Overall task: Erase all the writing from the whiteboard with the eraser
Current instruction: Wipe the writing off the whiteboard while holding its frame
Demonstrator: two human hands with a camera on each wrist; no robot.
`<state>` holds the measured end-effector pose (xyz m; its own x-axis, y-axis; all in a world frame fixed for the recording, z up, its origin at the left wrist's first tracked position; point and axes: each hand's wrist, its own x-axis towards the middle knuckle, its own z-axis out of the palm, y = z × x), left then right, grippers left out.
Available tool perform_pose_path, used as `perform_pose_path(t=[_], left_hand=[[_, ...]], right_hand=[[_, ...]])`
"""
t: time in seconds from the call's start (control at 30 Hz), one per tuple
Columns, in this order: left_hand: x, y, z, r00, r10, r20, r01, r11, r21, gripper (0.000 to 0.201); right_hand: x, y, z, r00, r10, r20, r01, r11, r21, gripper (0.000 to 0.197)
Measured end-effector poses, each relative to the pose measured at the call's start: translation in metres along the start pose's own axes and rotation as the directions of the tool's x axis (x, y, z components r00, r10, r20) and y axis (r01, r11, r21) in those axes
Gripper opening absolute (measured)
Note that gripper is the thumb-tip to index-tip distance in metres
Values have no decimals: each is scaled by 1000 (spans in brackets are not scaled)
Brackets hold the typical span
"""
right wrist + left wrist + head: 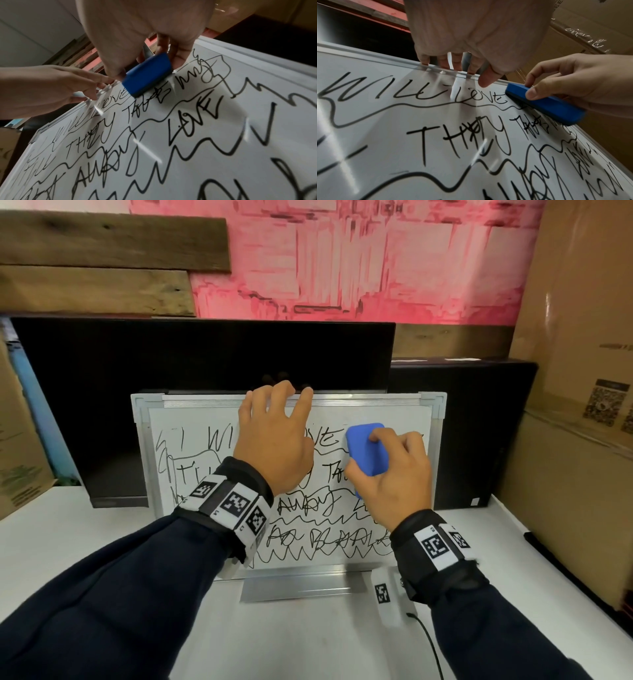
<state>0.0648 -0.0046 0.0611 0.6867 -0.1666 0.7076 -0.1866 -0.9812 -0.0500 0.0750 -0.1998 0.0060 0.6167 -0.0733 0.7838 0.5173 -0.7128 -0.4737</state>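
A small whiteboard (212, 419) (385, 135) (223, 148) with a silver frame stands upright on the white table, covered in black marker words and wavy lines. My left hand (274, 436) (471, 40) (51, 88) grips its top edge, fingers curled over the frame. My right hand (394, 470) (573, 83) (137, 33) holds a blue eraser (366, 450) (546, 105) (147, 75) between thumb and fingers and presses it flat on the board's upper right part, over the top line of writing.
A dark monitor (171, 364) stands right behind the board, a black box (479, 422) at the back right. Cardboard boxes (582, 371) line the right side, and another box (20, 440) the left. The board's metal foot (298, 587) rests on the table (85, 535).
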Motion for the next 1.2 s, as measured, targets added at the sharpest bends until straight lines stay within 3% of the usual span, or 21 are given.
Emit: perform_pose_path(t=[0.27,0.4,0.6,1.0,1.2], left_hand=[[3,-14,-9,997,2,81,-6,999,53,65],[2,-38,-25,993,-111,45,110,993,36,61],[-2,-68,-32,995,-93,44,90,994,57,44],[-11,-73,-25,999,-47,2,47,998,47,55],[-11,-74,-24,999,-35,5,35,998,44,55]], right_hand=[[-1,-14,9,1000,-16,22,16,1000,6,44],[2,-23,13,999,-32,27,32,999,5,43],[2,-31,22,1000,-16,12,16,1000,11,42],[-8,-41,31,994,-44,95,44,999,5,41],[0,-52,36,998,-36,54,35,999,18,41]])
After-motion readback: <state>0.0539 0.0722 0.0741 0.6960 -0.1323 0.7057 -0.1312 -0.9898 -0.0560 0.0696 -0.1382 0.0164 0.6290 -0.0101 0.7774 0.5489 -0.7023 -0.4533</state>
